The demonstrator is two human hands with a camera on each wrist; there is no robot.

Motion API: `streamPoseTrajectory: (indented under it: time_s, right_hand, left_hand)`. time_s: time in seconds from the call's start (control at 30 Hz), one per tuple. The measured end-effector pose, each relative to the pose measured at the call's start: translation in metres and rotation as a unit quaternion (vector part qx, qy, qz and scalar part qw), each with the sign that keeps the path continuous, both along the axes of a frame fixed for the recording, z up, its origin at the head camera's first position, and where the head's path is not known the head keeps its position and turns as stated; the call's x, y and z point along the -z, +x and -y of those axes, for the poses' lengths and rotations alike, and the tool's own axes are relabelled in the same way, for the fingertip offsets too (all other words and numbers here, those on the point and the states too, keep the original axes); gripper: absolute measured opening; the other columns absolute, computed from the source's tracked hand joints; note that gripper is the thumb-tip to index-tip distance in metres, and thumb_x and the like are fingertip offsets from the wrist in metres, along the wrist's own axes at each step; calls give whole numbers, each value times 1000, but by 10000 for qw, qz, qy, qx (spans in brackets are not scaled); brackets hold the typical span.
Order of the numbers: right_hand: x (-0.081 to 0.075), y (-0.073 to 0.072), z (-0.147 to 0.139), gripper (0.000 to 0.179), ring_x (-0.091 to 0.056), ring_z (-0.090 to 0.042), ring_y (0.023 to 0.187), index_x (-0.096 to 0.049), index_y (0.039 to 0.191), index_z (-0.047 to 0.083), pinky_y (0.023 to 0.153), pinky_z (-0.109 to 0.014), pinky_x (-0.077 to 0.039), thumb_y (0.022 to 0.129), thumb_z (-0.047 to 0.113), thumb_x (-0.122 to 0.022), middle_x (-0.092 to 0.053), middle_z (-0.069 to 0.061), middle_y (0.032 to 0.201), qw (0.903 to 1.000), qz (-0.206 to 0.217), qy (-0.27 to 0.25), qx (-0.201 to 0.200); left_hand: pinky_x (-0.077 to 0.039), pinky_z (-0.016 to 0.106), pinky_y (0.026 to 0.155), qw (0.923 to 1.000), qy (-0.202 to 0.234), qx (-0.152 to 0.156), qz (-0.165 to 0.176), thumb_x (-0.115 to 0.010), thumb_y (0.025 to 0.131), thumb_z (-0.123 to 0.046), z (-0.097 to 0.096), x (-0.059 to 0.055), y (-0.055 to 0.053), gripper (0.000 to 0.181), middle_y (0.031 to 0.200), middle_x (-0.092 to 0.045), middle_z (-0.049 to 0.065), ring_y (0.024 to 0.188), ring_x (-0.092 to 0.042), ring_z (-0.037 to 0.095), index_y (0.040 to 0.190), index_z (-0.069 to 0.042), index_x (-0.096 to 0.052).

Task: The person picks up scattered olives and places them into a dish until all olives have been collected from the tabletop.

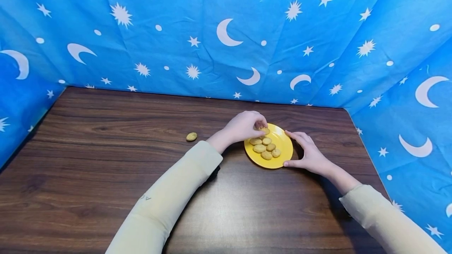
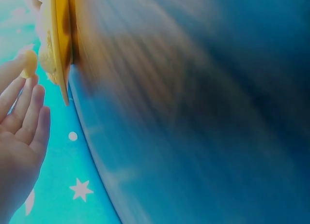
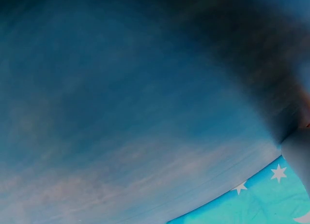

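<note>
A yellow plate [image 1: 286, 150] holds several small yellow-brown ovals that look like small potatoes [image 1: 259, 148]. Over the plate's far left part, my left hand [image 1: 243, 126] pinches one small potato [image 2: 30, 64] between thumb and fingertips. In the left wrist view the left hand [image 2: 22, 132] has its other fingers extended, and the held potato is close to the plate's edge [image 2: 62, 54]. My right hand [image 1: 310, 156] grips the plate's right rim, thumb near and fingers far. Only a blurred part of it shows in the right wrist view.
One more small potato [image 1: 192, 136] lies on the dark wood table [image 1: 106, 160], left of the plate. Blue cloth [image 1: 183, 30] with white moons and stars stands behind the table and along its sides.
</note>
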State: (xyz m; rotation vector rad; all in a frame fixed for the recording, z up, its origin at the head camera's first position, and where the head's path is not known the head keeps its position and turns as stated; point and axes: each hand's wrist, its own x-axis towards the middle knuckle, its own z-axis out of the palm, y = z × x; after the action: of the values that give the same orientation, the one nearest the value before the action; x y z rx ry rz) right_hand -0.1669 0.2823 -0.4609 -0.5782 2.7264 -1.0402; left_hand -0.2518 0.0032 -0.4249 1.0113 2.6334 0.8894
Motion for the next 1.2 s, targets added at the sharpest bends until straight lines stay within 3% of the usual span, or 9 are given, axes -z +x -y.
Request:
streamPoseTrajectory:
  time_s: [0.43,0.9,1.2]
  right_hand:
    - [0,0,0,99,-36,-44,142,-40,162,5,116,-70,-30,82,24,-93,-44,-23,152,10000,-15,50,20]
    - [2,0,-1,98,-37,-44,141,-41,162,5,117,-70,-30,81,23,-94,-45,-23,152,10000,-56,33,23]
    - [2,0,-1,98,-36,-44,142,-40,162,5,116,-71,-30,82,23,-94,-45,-23,152,10000,-24,49,29]
  left_hand:
    - [-56,33,95,9998,-127,27,155,-79,98,-23,-5,4,-3,19,113,-76,3,103,-69,17,114,-13,-77]
    - [-55,32,92,9995,-120,145,268,-76,99,-16,-12,11,-6,7,102,-76,4,97,-67,17,104,-11,-75]
    - [-56,33,95,9993,-43,89,348,-75,98,-13,-3,4,-5,10,107,-76,5,101,-68,18,108,-11,-76]
